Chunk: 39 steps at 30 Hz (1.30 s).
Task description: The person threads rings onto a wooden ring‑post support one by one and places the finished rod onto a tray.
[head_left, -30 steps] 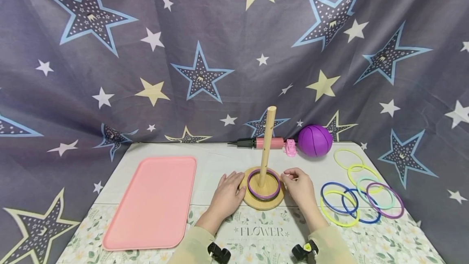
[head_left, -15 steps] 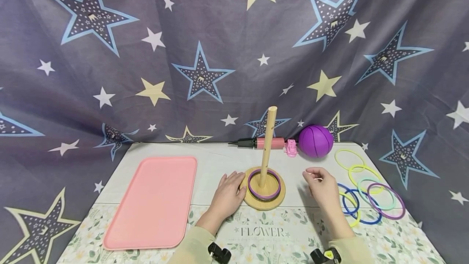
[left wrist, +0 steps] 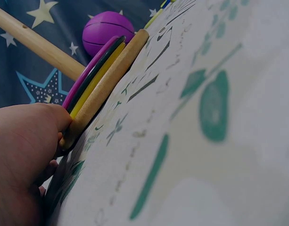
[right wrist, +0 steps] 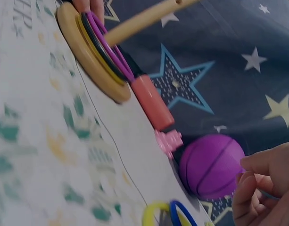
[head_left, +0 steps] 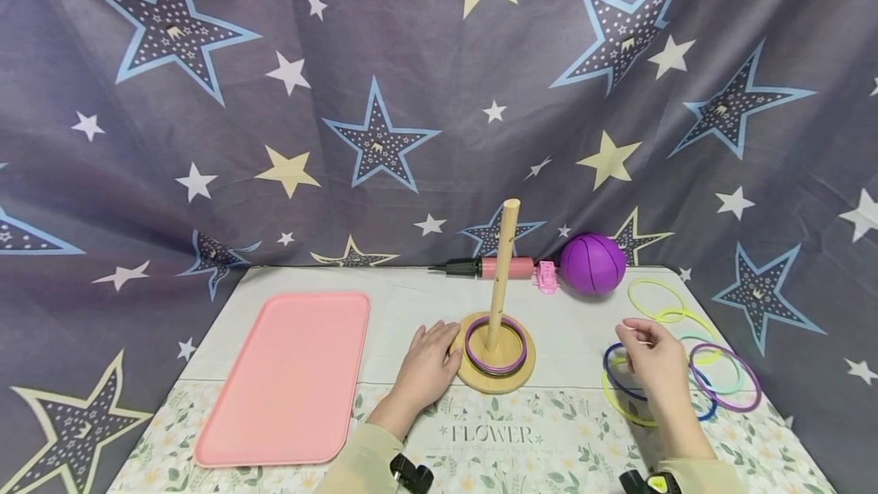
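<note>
Over the worktop, we see a right hand [head_left: 655, 357] hang above overlapping yellow, blue, teal and purple plastic rings [head_left: 693, 368], at 3 o'clock from a round wooden base [head_left: 495, 384]. Its fingers curl loosely, a gap between them, nothing visible inside. A left hand [head_left: 427, 363] lies against the base at 9 o'clock, fingers relaxed, thumb at the edge. On the base, a glossy purple ring [left wrist: 87, 67] tops a black and a yellow one around a smooth, pale wooden peg [head_left: 504, 280]. We judge a single rim best pinched from the side and drawn clear of its neighbours before lifting, the left hand's light pressure steadying the tall peg. A matte pink tray [head_left: 281, 380] sits at 9 o'clock; a seamed purple ball [head_left: 593, 264], about 2 o'clock.
</note>
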Tool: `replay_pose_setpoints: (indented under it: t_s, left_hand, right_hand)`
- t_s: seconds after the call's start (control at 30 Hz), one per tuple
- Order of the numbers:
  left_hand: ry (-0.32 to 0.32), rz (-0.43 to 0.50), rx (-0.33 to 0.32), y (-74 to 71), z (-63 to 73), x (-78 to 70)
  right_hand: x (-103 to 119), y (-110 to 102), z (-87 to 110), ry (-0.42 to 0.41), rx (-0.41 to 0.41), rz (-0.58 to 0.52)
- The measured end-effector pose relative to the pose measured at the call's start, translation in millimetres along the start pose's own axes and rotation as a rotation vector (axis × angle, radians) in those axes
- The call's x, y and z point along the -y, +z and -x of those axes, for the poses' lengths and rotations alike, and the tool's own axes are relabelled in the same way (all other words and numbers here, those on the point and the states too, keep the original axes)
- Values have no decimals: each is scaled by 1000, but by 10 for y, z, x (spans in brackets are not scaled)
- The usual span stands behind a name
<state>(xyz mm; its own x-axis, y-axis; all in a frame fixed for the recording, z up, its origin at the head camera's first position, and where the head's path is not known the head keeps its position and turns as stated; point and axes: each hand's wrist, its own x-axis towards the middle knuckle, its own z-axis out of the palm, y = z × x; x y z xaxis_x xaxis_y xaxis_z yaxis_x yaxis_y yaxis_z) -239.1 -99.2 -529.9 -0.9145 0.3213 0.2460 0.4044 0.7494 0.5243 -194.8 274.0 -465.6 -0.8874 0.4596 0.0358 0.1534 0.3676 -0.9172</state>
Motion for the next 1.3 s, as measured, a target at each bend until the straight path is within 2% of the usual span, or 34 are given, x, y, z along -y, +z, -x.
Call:
replay_pose_setpoints:
  t_s: [0.33, 0.53, 0.83, 1.03, 1.3]
  left_hand:
    - [5, -7, 4, 13, -4, -7]
    - [8, -9, 4, 9, -6, -8]
    - [13, -2, -8, 0, -3, -6]
    - [16, -4, -11, 2, -2, -2]
    - [15, -4, -10, 13, 5, 18]
  right_hand:
    - [-229, -324, -52, 86, -52, 12]
    - [-399, -454, -113, 97, -49, 52]
    - [-519, -533, -155, 129, -59, 96]
    - [-593, -552, -203, 145, -80, 74]
    - [-632, -533, -211, 111, -61, 173]
